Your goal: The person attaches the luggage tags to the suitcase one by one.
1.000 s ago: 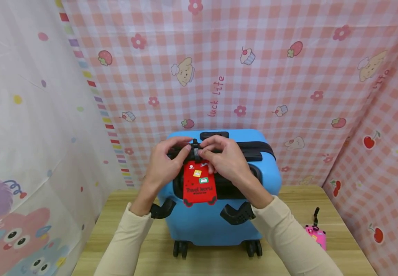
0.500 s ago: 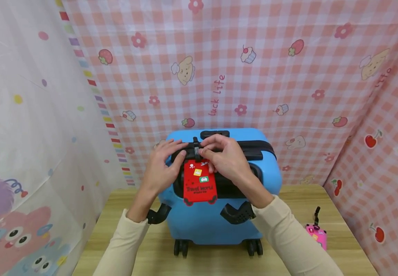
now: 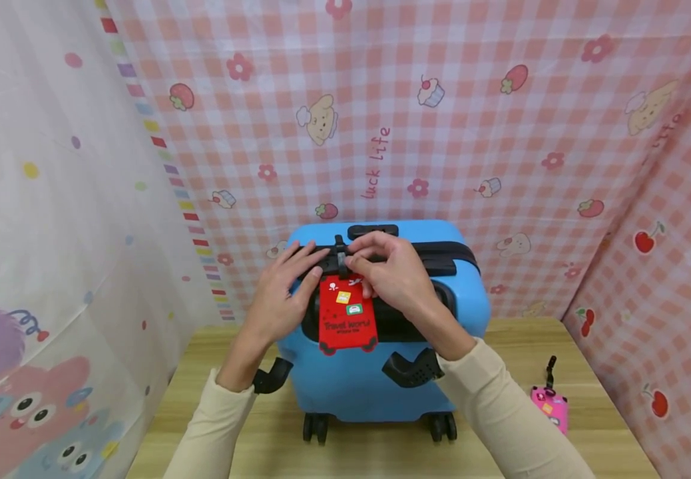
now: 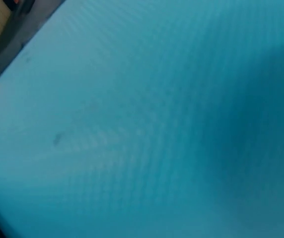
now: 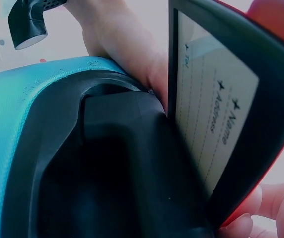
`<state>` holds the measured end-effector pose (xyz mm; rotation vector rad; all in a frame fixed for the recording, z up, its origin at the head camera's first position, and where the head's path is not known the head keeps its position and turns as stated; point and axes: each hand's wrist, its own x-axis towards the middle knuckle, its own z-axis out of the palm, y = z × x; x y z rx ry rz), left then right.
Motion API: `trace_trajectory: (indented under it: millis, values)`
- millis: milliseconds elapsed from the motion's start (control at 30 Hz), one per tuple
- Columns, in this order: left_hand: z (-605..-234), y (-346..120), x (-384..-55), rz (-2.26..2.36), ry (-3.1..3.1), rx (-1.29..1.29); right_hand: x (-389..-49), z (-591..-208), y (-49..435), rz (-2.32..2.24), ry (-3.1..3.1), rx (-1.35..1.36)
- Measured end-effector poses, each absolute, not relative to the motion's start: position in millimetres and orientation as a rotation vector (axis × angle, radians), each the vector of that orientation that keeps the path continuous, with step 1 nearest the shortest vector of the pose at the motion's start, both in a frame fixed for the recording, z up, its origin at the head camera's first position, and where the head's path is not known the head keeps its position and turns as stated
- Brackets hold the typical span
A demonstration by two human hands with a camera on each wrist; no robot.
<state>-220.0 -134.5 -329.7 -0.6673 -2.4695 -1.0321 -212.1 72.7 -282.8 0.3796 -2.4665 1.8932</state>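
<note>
A red luggage tag (image 3: 347,322) printed "Travel World" hangs by its black strap (image 3: 341,258) at the top of a light blue suitcase (image 3: 375,389). Thumb and fingers of my right hand (image 3: 402,276) pinch the strap from the right. On the other side, my left hand (image 3: 276,293) rests at the suitcase's dark top edge, its fingers extended and fingertips just left of the strap. The right wrist view shows the back of the luggage tag (image 5: 216,99), with a name and address card, beside the black handle (image 5: 122,119). Blue suitcase shell (image 4: 142,124) fills most of the left wrist view.
A pink luggage tag (image 3: 550,407) with a black strap lies on the wooden table (image 3: 214,379) to the right. Behind the suitcase hangs a pink checked curtain (image 3: 345,100); a white curtain (image 3: 76,199) hangs at the left.
My left hand has come off the strap and shifted slightly left, its fingers straightening. My right hand keeps its pinch on the strap, and the red luggage tag hangs in nearly the same place.
</note>
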Motion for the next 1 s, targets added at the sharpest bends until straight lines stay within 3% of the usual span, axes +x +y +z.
trace_trajectory:
  millis: [433, 1000]
  values:
    - [-330.2, -132.3, -218.7, -1.033, -2.497, -0.635, -206.8, -285.7, 85.5, 1.918, -2.383, 0.569]
    - [-331.8, -133.1, -219.2, -1.038, -2.498, -0.615, -178.9, -295.6, 147.6, 1.776, -2.325, 0.581]
